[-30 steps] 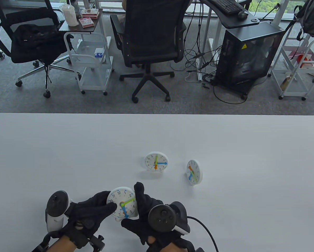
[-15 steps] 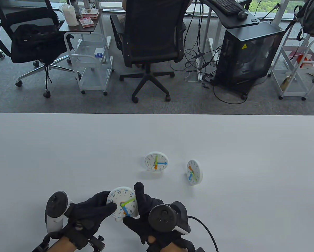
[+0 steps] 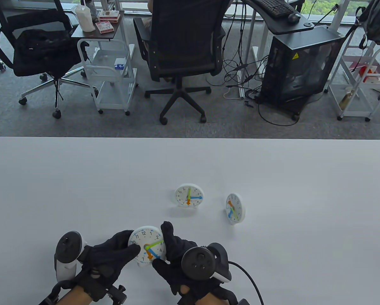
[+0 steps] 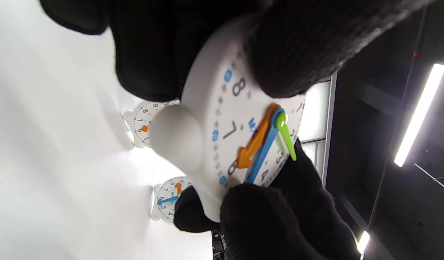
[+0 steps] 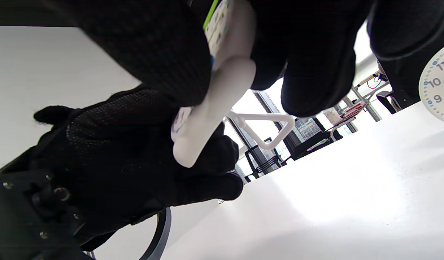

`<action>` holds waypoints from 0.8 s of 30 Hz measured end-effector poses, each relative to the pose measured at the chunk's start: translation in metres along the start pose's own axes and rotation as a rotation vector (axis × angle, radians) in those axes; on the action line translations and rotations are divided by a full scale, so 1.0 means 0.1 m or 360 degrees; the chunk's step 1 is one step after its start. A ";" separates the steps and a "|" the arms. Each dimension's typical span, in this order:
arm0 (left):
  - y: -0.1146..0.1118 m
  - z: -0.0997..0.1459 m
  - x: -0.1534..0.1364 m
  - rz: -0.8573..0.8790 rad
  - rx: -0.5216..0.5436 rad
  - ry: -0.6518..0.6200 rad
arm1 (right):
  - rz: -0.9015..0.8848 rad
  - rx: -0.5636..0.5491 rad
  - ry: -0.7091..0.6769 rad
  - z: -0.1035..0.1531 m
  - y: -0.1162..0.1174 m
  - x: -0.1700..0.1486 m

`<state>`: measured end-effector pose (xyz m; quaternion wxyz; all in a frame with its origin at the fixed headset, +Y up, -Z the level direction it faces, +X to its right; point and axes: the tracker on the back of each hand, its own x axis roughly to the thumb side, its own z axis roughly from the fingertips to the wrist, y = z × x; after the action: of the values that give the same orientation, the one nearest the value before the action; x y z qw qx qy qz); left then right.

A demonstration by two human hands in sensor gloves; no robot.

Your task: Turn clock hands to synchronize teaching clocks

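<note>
A white teaching clock (image 3: 146, 244) with green, blue and orange hands is held between both hands near the table's front edge. My left hand (image 3: 113, 251) grips its left rim. My right hand (image 3: 171, 251) holds its right rim, and a right fingertip (image 3: 158, 262) touches the tip of the blue hand near the 5. The left wrist view shows the clock face (image 4: 240, 122) close up, with that right fingertip (image 4: 251, 206) at the blue hand's end. The right wrist view shows the clock's edge and foot (image 5: 211, 119). Two more clocks stand further back, a middle one (image 3: 189, 195) and a right one (image 3: 235, 208).
The white table (image 3: 272, 171) stretches far behind the clocks. A cable (image 3: 250, 279) runs from my right wrist to the front edge. Office chairs, carts and a computer case stand on the floor beyond the table.
The blue hand on the held clock has swung from near 6 towards 5, and the orange hand now shows near 6. My right fingertip has shifted with it. The other clocks have not moved.
</note>
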<state>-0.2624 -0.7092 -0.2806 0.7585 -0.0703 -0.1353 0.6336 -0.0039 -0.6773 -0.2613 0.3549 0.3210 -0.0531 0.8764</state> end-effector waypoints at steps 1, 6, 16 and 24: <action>0.00 0.00 0.00 -0.0002 -0.0002 0.0002 | 0.0004 -0.0003 -0.0001 0.00 0.00 0.00; 0.00 0.00 0.00 -0.0004 -0.0001 0.0002 | 0.0002 -0.0020 -0.0003 0.00 -0.01 0.00; -0.01 -0.01 0.01 -0.0012 -0.0005 -0.0004 | -0.0005 -0.0071 -0.0023 0.01 -0.02 0.00; -0.02 0.00 0.01 -0.0030 -0.0012 -0.0020 | 0.0004 -0.0139 -0.0035 0.02 -0.04 0.00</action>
<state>-0.2606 -0.7086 -0.2804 0.7632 -0.0680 -0.1432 0.6265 0.0000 -0.6747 -0.2607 0.3670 0.3148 -0.0956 0.8701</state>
